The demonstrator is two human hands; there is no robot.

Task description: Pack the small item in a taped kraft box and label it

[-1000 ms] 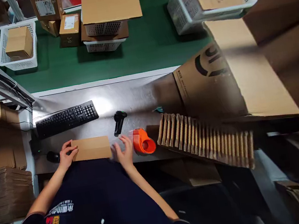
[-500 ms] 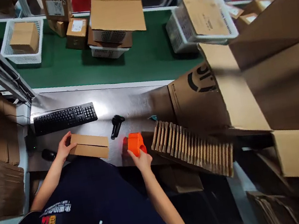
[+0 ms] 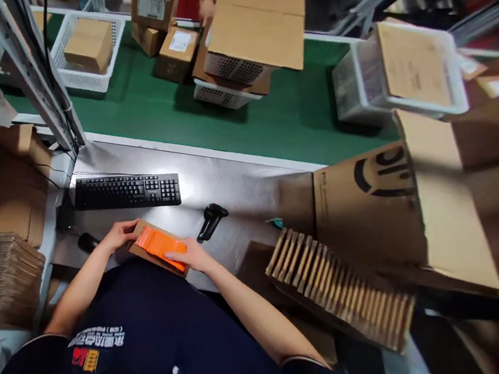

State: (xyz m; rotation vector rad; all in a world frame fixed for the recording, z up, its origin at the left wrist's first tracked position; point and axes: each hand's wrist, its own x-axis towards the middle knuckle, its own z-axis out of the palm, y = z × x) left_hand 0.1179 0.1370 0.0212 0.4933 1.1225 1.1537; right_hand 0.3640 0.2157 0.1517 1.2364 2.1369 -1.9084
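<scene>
A small flat cardboard box lies at the near edge of the steel table. My left hand holds the box's left end, fingers curled on it. My right hand grips an orange tape dispenser and presses it across the top of the box. A black barcode scanner lies just right of the box. A black keyboard sits beyond the box, and a black mouse rests left of my left hand.
A row of folded cartons stands on edge to the right, beside a large open carton. Behind the table runs a green conveyor with white baskets and boxes. Another person's hand reaches there. Flat cardboard stacks sit left.
My right hand picked up the orange tape dispenser from the table's right and brought it left onto the box. The left hand kept hold of the box. The view swung left.
</scene>
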